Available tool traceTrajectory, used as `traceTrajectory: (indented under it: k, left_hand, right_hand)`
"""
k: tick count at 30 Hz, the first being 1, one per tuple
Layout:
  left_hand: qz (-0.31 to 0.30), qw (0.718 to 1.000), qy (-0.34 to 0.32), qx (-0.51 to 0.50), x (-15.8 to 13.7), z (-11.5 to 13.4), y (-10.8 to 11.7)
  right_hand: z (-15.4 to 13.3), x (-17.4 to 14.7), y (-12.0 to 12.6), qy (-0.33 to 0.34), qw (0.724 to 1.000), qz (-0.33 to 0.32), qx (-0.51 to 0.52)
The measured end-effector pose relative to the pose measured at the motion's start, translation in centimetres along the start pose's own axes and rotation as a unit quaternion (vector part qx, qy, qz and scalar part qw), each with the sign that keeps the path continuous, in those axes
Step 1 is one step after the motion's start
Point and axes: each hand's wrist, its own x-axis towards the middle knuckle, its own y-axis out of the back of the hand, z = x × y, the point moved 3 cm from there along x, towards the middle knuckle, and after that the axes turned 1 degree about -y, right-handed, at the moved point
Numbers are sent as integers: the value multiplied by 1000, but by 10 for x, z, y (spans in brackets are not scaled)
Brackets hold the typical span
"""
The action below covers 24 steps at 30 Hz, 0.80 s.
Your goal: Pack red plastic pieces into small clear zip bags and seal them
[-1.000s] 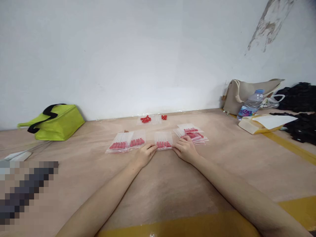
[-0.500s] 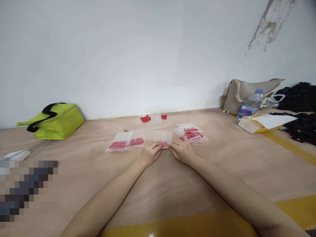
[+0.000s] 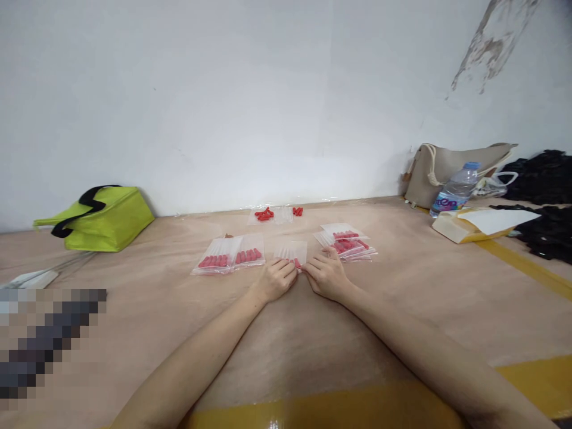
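Note:
Between my hands lies a small clear plastic bag (image 3: pixel 291 249) with red pieces at its near end. My left hand (image 3: pixel 277 279) has its fingers closed on the near left edge of that bag and covers part of the red pieces. Opposite it, my right hand (image 3: pixel 326 275) pinches the near right corner, fingertips almost meeting the left ones. To the left lie filled bags of red pieces (image 3: pixel 214 261), side by side and overlapping. Just past my right hand is a pile of similar filled bags (image 3: pixel 351 243).
Near the wall lie loose red pieces (image 3: pixel 264 214) on clear plastic. A lime-green bag (image 3: pixel 109 220) stands at left. At right are a water bottle (image 3: pixel 456 189), a beige bag (image 3: pixel 420 179), an open yellow-and-white packet (image 3: pixel 465 226) and black items (image 3: pixel 545 182).
My fingertips have drawn closer together at the bag's near edge. The bag has shifted slightly left, and my left fingers now cover more of the red pieces.

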Motion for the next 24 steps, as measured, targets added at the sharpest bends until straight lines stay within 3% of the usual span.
traceTrajectory:
  k: [13, 24]
  left_hand:
    - [-5, 998, 8, 67, -16, -12, 23]
    - [-103, 988, 112, -3, -16, -19, 5]
  right_hand:
    - [18, -6, 10, -53, 998, 18, 1]
    - [30, -2, 19, -98, 995, -32, 10]
